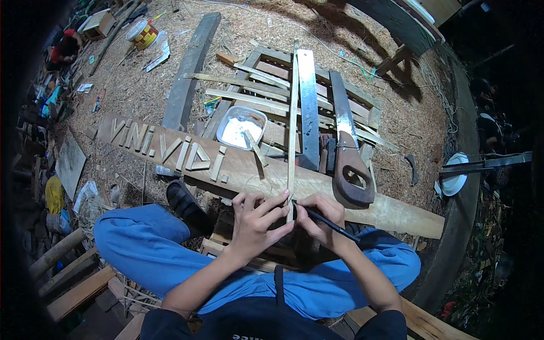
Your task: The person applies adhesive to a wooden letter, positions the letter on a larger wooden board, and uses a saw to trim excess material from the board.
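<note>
My left hand (pixel 260 221) presses fingers and thumb on a long thin wooden strip (pixel 293 141) lying lengthwise over a pale plank (pixel 396 218). My right hand (pixel 320 218) grips a long black pen-like tool (pixel 334 225), its tip at the strip beside my left fingertips; whether it is a pen or a blade, I cannot tell. Small wooden pieces (pixel 148 140) form letter shapes along the plank's left part. Behind it sit a container of white substance (pixel 238 129) with a stick in it, a metal square (pixel 307 107) and a handsaw (pixel 354 170).
A slatted wooden frame (pixel 258 56) lies on shaving-strewn ground, with a dark beam (pixel 192 73) to its left. A bucket (pixel 141 37), a white basin (pixel 454 170) and offcuts surround it. A person in red (pixel 65 48) is at the far left; others are at the dark right edge.
</note>
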{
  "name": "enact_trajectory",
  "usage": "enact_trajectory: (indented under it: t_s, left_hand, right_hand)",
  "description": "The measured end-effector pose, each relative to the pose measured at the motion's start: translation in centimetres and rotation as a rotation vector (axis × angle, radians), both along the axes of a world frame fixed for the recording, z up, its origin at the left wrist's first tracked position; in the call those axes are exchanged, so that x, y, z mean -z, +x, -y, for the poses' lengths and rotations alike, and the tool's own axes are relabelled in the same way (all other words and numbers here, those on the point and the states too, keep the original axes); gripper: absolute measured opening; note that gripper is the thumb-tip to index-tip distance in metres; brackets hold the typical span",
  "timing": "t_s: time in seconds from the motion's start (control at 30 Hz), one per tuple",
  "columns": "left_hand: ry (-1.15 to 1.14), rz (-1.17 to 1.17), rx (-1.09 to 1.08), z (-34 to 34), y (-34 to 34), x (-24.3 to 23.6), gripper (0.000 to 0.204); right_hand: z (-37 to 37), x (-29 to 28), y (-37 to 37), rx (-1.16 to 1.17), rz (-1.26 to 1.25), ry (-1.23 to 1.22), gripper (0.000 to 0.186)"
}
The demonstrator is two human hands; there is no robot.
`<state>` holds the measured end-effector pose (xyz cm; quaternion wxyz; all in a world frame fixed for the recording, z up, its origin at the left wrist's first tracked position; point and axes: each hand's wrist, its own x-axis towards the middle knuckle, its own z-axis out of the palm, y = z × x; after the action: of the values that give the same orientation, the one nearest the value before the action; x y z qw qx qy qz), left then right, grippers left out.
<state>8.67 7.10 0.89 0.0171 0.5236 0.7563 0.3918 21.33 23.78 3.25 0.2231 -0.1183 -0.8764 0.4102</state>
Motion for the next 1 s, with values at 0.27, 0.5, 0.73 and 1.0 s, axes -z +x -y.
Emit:
enact_trajectory:
  t_s: [0.27,0.5,0.73,1.0]
  left_hand:
    - [-0.006,-0.005,-0.004,0.02,0.04,0.04,0.027]
    - [0.010,0.003,-0.009,-0.07,0.05,-0.17,0.029]
    - [0.007,0.013,-0.013,-0.13,0.05,-0.35,0.031]
    - [-0.002,0.010,-0.010,0.06,0.04,-0.14,0.026]
  right_hand:
    - [-0.15,-0.33,0.04,-0.035,0.016,0.003,0.011]
    - [0.12,-0.41,0.08,-0.050,0.004,-0.009,0.013]
    - [0.15,-0.11,0.02,0.002,0.010,-0.019,0.013]
    - [0.13,-0.46,0.15,-0.030,0.029,0.016,0.011]
